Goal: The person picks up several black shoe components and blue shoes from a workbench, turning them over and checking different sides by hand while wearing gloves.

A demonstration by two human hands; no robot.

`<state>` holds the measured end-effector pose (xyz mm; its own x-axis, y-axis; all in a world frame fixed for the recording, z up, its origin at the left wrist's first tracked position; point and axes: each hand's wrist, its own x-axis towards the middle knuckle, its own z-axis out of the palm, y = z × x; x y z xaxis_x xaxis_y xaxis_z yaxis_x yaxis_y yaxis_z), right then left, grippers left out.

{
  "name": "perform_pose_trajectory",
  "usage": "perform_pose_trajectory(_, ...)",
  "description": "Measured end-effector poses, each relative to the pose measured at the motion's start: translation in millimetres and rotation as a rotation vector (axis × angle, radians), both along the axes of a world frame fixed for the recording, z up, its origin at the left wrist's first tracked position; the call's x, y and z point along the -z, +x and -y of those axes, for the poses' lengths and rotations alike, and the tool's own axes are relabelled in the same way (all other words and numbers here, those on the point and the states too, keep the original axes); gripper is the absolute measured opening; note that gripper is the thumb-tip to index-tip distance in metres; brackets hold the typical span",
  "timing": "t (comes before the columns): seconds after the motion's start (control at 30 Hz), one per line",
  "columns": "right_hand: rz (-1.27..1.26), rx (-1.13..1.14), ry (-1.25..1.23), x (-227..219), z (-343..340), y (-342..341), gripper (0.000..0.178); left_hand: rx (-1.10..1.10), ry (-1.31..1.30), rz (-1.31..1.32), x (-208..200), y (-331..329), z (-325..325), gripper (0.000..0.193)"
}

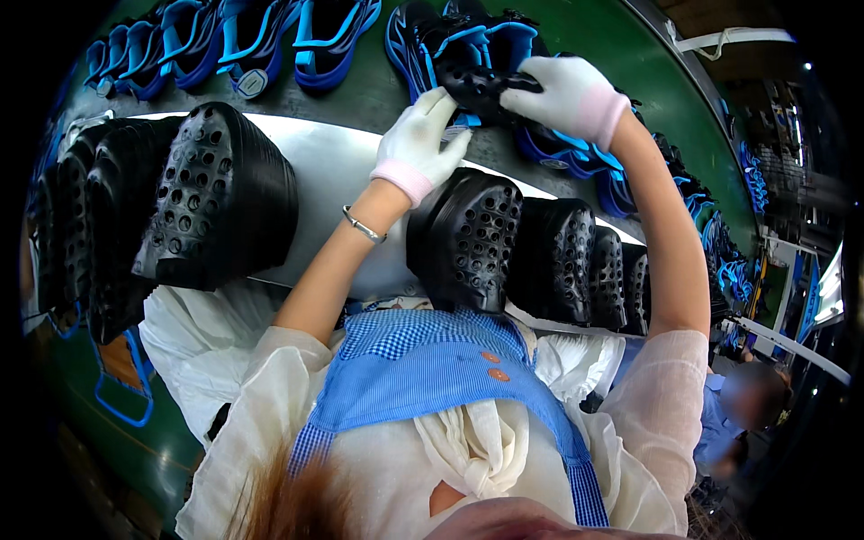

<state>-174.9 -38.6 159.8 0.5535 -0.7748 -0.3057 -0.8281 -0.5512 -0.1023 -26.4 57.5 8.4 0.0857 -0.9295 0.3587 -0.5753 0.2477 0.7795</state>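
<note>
My right hand (567,97), in a white glove with a pink cuff, is closed on one end of a black perforated insole (474,88). The insole lies tilted over a black and blue shoe (468,119) at the far side of the work surface. At the insole's other end, my left hand (419,142), gloved alike, has its fingers and thumb around the near end of that shoe, which is partly hidden. Closest to my left forearm stand a tall stack of black insoles (220,193) and, on its right, another stack (468,238).
Shoes (333,45) line the green conveyor (364,94) from far left to right. Further insole stacks (117,198) rest at both ends of the white board (337,166) before me. A blue metal frame (126,409) stands at lower left; another person (733,414) is at lower right.
</note>
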Motion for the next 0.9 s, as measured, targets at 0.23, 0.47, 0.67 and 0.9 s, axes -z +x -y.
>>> perform_pose_trajectory(0.23,-0.162,-0.087,-0.139,50,19,63,0.036,0.068,0.34,0.218,-18,11,18,0.032)
perform_pose_trajectory(0.47,-0.303,-0.112,-0.14,108,42,90,0.018,0.181,0.728,0.291,-17,13,64,0.028)
perform_pose_trajectory(0.67,-0.276,-0.136,-0.16,104,53,95,0.02,0.29,0.852,0.288,-28,17,77,0.028)
perform_pose_trajectory(0.9,-0.366,-0.229,-0.156,80,44,105,0.02,0.246,0.82,0.339,-13,18,75,0.035)
